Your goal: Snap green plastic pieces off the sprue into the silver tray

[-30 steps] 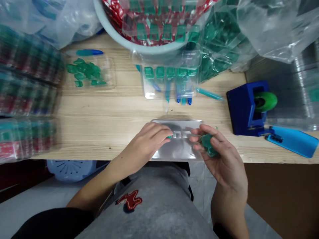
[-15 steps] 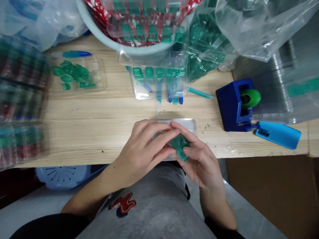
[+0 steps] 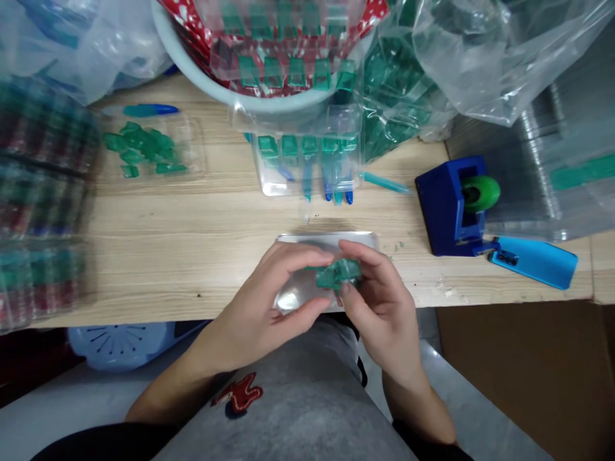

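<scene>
Over a shiny metal tray (image 3: 293, 296) at the table's front edge, translucent green pieces (image 3: 336, 274) are held in my right hand (image 3: 384, 307), between its thumb and fingers. My left hand (image 3: 271, 301) is curved around the other side, thumb and fingers apart, its fingertips beside the green pieces. Whether the left fingertips touch them is hard to tell. A clear tray (image 3: 192, 150) with loose green pieces lies at the left. Behind my hands, a clear package (image 3: 273, 186) with a row of green blocks lies over several blue and teal pens.
Stacked clear packs (image 3: 43, 275) stand at the left. A bowl (image 3: 192, 73) with red dotted cloth is at the back. On the right are a blue tape dispenser (image 3: 439, 208), a blue phone (image 3: 542, 261), a green-filled plastic bag (image 3: 394, 96) and clear plastic containers (image 3: 519, 173).
My left thumb and fingers have spread apart. The green pieces in my right hand have turned and shifted slightly left, and more of the metal tray shows.
</scene>
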The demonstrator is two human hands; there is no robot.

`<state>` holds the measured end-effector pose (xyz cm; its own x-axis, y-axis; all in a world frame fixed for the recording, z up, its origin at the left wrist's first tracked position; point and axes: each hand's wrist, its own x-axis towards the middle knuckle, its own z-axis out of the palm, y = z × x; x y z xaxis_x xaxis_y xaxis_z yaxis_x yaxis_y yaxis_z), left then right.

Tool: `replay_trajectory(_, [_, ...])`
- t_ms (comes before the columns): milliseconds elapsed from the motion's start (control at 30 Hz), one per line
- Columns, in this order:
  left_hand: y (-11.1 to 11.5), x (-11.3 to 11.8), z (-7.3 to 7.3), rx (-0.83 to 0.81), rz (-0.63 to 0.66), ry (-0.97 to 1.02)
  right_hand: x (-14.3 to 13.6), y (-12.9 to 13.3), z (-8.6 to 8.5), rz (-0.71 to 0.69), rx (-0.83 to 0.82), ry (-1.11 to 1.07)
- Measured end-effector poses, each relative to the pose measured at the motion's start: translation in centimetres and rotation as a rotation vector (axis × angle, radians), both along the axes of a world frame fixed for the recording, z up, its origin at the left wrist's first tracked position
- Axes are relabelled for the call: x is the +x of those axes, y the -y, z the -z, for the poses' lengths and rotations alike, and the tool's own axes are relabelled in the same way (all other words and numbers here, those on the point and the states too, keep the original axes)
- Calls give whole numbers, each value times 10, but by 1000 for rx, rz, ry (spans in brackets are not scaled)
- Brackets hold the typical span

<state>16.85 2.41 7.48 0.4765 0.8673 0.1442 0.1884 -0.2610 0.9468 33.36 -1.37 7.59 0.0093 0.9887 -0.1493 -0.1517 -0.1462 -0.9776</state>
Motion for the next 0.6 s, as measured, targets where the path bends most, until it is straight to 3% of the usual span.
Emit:
replay_trajectory(300, [-1,-6,-5,2,-21,-26,2,7,4,-18,181,175])
replay_trajectory(500, [-2,-6,-5,-70,12,19,5,6,0,-6,174,183])
replay_trajectory(600, [0,-3,-1,-49,-65,-9,4,5,1,-17,112,135])
